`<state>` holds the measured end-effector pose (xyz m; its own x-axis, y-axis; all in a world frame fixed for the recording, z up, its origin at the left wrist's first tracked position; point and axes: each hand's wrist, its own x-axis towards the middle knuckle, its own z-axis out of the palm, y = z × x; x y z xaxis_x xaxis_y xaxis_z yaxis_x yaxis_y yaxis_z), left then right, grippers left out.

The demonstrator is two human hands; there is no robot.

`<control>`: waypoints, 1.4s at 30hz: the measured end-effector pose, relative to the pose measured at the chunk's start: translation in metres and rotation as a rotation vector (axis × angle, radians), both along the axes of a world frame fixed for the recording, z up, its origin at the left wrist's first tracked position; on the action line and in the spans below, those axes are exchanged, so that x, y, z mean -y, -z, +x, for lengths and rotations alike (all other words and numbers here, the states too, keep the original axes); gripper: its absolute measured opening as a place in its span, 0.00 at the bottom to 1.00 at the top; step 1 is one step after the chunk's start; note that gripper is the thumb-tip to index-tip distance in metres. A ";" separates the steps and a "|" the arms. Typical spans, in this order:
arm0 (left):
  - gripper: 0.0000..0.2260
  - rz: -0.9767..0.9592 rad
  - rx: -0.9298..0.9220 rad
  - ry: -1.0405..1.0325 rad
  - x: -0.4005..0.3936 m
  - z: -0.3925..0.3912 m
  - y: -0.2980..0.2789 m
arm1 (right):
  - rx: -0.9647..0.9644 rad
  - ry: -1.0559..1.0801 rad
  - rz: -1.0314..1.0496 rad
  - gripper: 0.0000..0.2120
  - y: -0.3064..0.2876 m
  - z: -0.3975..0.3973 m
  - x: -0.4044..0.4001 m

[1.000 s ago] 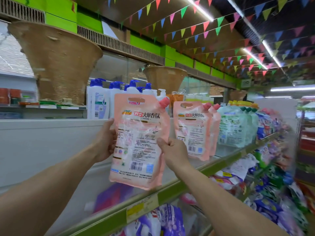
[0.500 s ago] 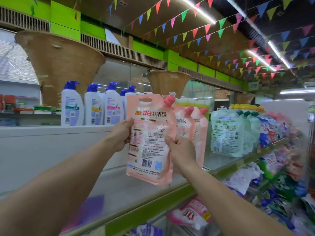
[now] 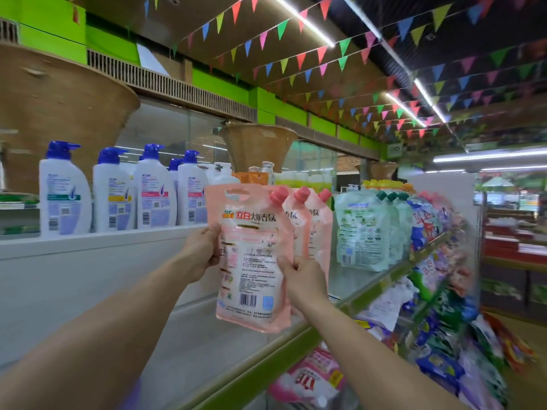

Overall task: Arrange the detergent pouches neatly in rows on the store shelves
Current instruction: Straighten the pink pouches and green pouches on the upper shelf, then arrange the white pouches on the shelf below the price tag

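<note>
I hold a pink detergent pouch (image 3: 251, 255) with a pink screw cap upright above the top shelf (image 3: 207, 344). My left hand (image 3: 201, 250) grips its left edge and my right hand (image 3: 305, 276) grips its lower right edge. Its bottom hangs just over the shelf's green front edge. Directly behind it stand two more pink pouches (image 3: 313, 229) in a row. To their right stand pale green pouches (image 3: 364, 229) with green caps, then blue and pink pouches further along the shelf.
White shampoo bottles (image 3: 118, 190) with blue pumps line a white ledge behind the shelf at left. Lower shelves at right are packed with mixed pouches (image 3: 438, 321). A pink pouch (image 3: 310, 377) lies on the shelf below. The shelf surface left of the held pouch is bare.
The pink pouch has moved to the right and back, from well left of the standing pink pouches to directly in front of them. Both hands kept their grip.
</note>
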<state>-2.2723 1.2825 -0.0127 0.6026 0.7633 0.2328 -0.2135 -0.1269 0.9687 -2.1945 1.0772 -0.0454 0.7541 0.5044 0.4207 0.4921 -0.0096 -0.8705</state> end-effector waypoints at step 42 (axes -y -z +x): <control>0.20 0.544 -0.683 0.206 0.337 0.090 0.105 | -0.069 0.283 -0.281 0.22 0.059 0.074 0.348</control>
<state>-2.1821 0.9458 -0.1177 0.8553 0.5133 0.0714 0.3177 -0.6283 0.7101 -2.1208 0.7287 -0.1044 0.9014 0.3609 0.2394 0.3763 -0.3789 -0.8455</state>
